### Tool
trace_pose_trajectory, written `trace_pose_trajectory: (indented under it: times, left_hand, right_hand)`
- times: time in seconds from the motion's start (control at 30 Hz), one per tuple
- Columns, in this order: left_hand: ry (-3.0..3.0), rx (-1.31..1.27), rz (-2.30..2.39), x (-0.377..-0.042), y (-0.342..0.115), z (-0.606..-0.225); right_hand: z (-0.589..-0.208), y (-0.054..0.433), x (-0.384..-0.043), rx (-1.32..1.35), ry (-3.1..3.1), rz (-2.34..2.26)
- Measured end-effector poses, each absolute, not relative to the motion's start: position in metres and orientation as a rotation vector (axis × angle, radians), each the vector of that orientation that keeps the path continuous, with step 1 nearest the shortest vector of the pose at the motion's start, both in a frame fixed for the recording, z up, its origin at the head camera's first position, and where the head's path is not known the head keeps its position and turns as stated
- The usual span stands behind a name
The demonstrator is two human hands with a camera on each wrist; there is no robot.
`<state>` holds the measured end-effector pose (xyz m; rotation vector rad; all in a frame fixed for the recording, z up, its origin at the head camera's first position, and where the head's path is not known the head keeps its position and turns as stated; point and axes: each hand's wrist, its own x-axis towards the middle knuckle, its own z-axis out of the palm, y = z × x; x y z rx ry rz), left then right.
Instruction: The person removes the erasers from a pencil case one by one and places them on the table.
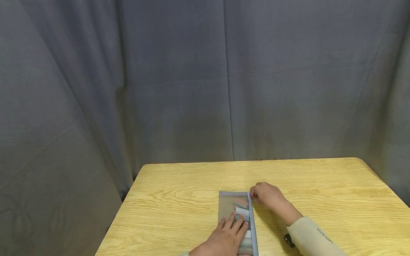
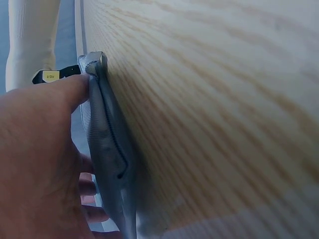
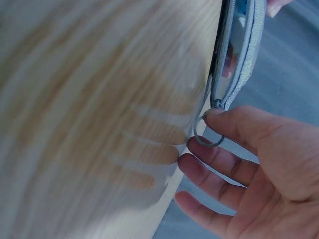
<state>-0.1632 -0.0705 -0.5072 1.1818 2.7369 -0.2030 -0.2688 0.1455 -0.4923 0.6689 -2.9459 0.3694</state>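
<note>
A grey mesh zip pouch [image 1: 226, 202] lies on the table with several pale, pink and dark pieces [image 1: 242, 211] showing through it. My left hand [image 1: 224, 236] rests on its near half, fingers spread and straight. In the left wrist view the thumb sits against the edge of the pouch. At the far right corner, my right hand [image 1: 268, 195] pinches the zipper's end between thumb and forefinger. A thin cord loop [image 3: 208, 145] hangs from the pull there, and the other fingers are loosely bent. Between the zipper tapes [image 3: 244, 59] a gap shows the contents.
The wood-grain table [image 1: 179, 199] extends to both sides of the pouch and behind it. A small black object [image 1: 289, 240] is beside the right sleeve [image 1: 314, 238]. Grey curtains [image 1: 192, 89] hang behind the table and at its sides.
</note>
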Motion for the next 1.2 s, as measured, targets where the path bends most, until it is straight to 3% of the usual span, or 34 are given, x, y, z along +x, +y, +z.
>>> trace_pose_trajectory:
  times: [1.2]
  left_hand:
    - [2.730,1.162,-0.195,-0.163,-0.070,-0.505]
  right_hand:
    - [-0.497,0.148,-0.291,0.538,-3.045,0.401]
